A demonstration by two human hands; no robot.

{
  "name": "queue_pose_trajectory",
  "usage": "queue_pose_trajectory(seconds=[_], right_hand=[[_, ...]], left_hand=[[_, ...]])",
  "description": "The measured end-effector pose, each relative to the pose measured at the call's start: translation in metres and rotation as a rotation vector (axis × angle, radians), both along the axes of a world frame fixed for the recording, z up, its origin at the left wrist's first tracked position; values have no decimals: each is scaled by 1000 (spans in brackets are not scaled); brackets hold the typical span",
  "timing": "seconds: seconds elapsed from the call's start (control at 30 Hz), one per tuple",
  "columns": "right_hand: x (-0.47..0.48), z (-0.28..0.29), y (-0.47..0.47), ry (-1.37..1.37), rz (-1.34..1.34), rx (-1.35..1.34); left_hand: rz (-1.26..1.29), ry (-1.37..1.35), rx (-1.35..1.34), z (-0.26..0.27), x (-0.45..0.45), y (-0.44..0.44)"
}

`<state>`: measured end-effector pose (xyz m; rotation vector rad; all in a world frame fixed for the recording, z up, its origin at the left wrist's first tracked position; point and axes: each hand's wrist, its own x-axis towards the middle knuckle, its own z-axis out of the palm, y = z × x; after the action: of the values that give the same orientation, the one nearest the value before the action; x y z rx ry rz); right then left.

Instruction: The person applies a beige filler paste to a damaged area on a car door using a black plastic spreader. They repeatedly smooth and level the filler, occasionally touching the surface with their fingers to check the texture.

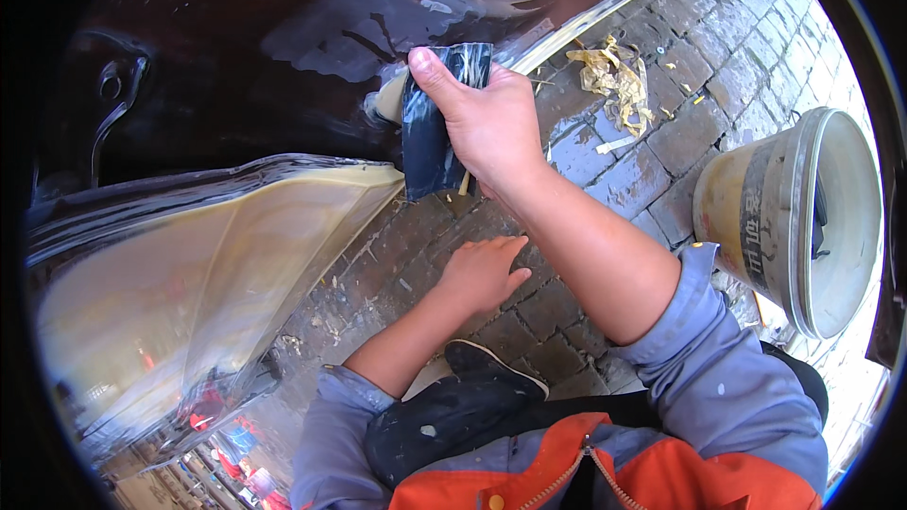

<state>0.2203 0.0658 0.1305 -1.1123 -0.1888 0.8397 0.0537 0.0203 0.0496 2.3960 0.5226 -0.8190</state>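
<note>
My right hand (pixel 496 113) grips a dark, flexible sheet (pixel 429 149), streaked with pale residue, against the edge of a glossy dark vehicle body panel (pixel 212 99). The thumb lies on top of the sheet; the fingers behind it are mostly hidden. Just left of the sheet, a pale patch of filler (pixel 390 99) shows on the panel, with wet streaks above it. Below and left is a shiny cream-coloured panel (pixel 234 248). My left hand (pixel 485 273) hangs over the paving below my right hand, its fingers apart, holding nothing.
A plastic bucket (pixel 751 205) with dark things inside stands at the right on the brick paving (pixel 659 149). Crumpled masking tape and paper (pixel 616 85) lie near the vehicle's lower edge. My shoe (pixel 489 368) is below my left hand.
</note>
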Motion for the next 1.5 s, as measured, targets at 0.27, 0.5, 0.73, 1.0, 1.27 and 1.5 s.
queue_pose_trajectory(seconds=[0.27, 0.5, 0.73, 1.0, 1.27, 1.5], right_hand=[[-6, -3, -1, -997, 154, -164], [-26, -6, 5, -150, 35, 72], [-29, -10, 15, -211, -147, 150], [-3, -3, 8, -630, 10, 51], [4, -11, 9, -706, -61, 39], [49, -6, -8, -1151, 186, -369]], left_hand=[[-13, -29, 4, -7, 4, 6], [28, 79, -22, 3, -2, 9], [125, -131, -18, -11, -33, 12], [112, -107, -24, -14, -28, 9], [134, -272, 35, 0, -18, 6], [217, -1109, 334, 35, 20, 33]])
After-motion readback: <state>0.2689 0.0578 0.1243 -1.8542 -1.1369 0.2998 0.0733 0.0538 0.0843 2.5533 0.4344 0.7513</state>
